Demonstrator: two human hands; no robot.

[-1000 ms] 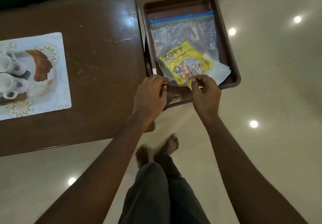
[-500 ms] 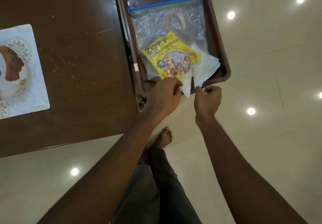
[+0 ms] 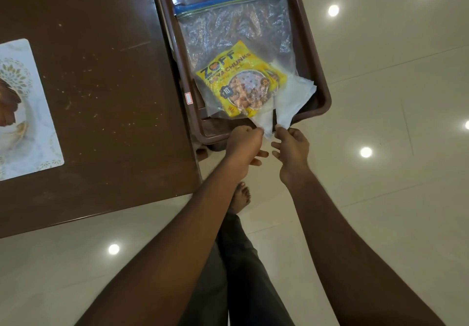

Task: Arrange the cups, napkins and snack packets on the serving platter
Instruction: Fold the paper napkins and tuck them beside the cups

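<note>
A brown serving platter (image 3: 320, 54) sits to the right of the dark wooden table. In it lies a clear zip bag (image 3: 233, 24) with a blue seal. A yellow snack packet (image 3: 241, 77) rests on that bag. A white napkin (image 3: 291, 97) spreads over the platter's near right corner, partly under the packet. My left hand (image 3: 243, 145) pinches the napkin's near left tip. My right hand (image 3: 291, 150) pinches a tip just to the right. No cups are in view.
The dark wooden table (image 3: 101, 97) fills the left side, with a white patterned mat (image 3: 33, 128) at its left edge. Glossy pale floor (image 3: 393, 173) with light reflections lies to the right and below. My legs and a bare foot (image 3: 241, 196) are under my arms.
The view has swung right, so the cups on the mat have left the frame. Both hands went from the platter's near rim to pinching the napkin's near tips, which are now drawn over the rim.
</note>
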